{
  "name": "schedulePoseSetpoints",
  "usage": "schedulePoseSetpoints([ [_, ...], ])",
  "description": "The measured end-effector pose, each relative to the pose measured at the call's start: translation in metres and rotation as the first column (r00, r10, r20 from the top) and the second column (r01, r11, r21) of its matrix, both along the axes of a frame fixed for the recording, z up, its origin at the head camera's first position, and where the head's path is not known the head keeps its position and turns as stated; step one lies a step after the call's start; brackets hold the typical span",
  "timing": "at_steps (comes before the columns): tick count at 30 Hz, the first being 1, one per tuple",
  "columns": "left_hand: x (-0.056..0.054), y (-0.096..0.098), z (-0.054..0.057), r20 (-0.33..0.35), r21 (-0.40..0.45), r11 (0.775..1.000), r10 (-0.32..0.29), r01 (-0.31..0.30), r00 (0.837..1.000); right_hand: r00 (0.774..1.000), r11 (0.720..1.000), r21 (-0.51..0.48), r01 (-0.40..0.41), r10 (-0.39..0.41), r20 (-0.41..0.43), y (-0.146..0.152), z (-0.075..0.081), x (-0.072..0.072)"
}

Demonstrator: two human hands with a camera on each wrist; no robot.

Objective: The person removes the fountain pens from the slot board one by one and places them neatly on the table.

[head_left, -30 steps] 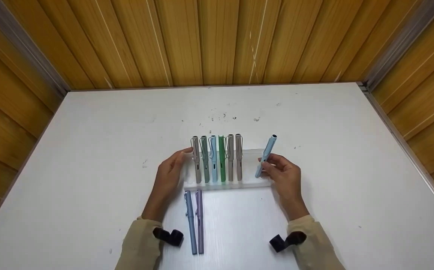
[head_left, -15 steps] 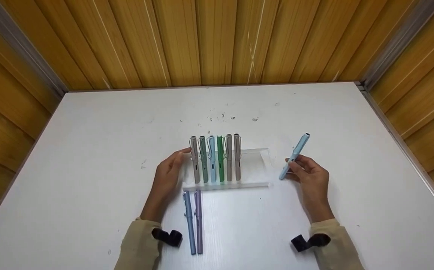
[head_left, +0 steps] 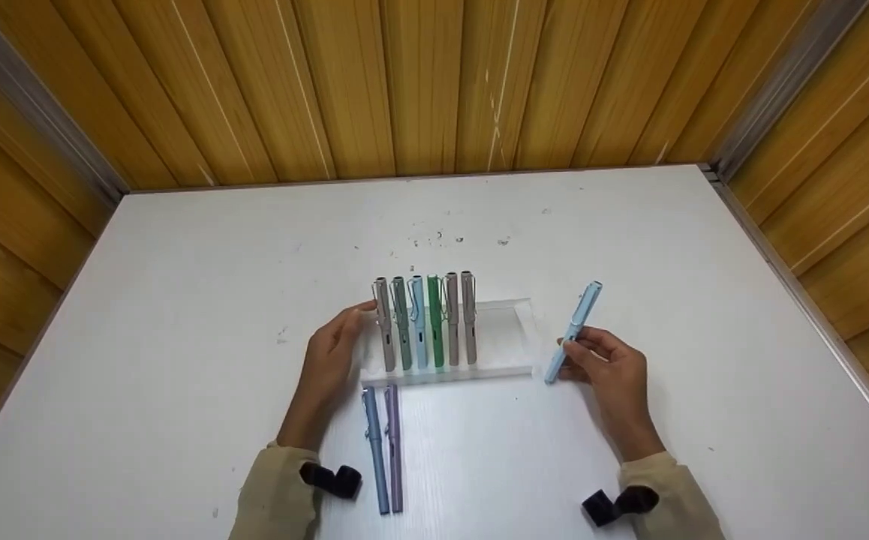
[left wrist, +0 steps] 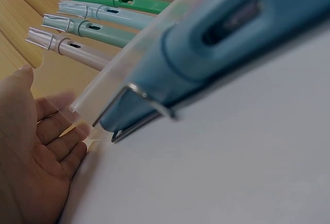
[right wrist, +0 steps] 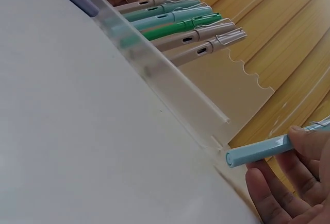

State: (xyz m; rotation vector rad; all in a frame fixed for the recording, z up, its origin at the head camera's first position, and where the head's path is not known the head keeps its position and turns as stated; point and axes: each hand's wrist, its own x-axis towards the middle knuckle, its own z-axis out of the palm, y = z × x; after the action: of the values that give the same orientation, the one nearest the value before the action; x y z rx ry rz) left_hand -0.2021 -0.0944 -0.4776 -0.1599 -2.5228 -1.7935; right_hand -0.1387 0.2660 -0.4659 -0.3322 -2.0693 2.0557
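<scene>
Centrally, a light-blue pen (head_left: 574, 330) is held in the right hand (head_left: 614, 367), whose thumb and forefinger pinch its barrel, the remaining fingers bent beneath. Its long axis is tilted: seen from the head, the clip end points up and to the right, beyond the fingertips and away from the person, while the blunt barrel end projects below them, down and to the left. The right wrist view shows this blunt end out past the fingertips, near the right end of a clear stand (head_left: 498, 373) but apart from it. At the stand's opposite end lies the left hand (head_left: 329, 352), its fingers loosely bent, some seen through the clear panel; whether they pinch it cannot be told. Nine pens are counted in all: one in the right fingers, six in the stand and two loose. Counted rightward from the left fingers, the six comprise one of three grey pens (head_left: 385, 330), one grey-green pen (head_left: 402, 330), a second light-blue pen (head_left: 419, 330), one green pen (head_left: 436, 322) and the other two grey ones, all clip end up. Nearer the person than the left fingers, one blue pen (head_left: 376, 454) and one purple pen (head_left: 395, 457) lie side by side on the white table (head_left: 705, 300), clip ends toward the stand.
</scene>
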Motion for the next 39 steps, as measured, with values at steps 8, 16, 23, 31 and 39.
schedulePoseSetpoints([
  [8,0.002,-0.003,-0.001,-0.009,0.002,1.000,0.000,0.000,1.000,0.996,0.997,0.056,-0.052,0.048,0.074,-0.009,0.000,0.034],
  [16,0.001,-0.004,0.001,-0.025,-0.003,1.000,0.004,-0.004,1.000,0.991,0.994,0.079,-0.076,0.067,0.113,-0.017,0.003,0.060],
  [23,0.001,-0.003,0.000,-0.021,0.017,1.000,-0.009,0.010,1.000,0.990,0.994,0.044,-0.101,0.096,0.106,-0.017,0.003,0.059],
  [31,0.001,-0.002,0.001,-0.013,0.018,1.000,-0.007,0.007,1.000,0.985,0.987,0.044,-0.152,0.148,0.088,-0.022,0.002,0.056],
  [39,0.000,0.000,0.000,-0.017,0.002,1.000,-0.006,0.006,1.000,0.981,0.980,0.061,-0.188,0.184,0.066,-0.041,-0.001,0.051],
])
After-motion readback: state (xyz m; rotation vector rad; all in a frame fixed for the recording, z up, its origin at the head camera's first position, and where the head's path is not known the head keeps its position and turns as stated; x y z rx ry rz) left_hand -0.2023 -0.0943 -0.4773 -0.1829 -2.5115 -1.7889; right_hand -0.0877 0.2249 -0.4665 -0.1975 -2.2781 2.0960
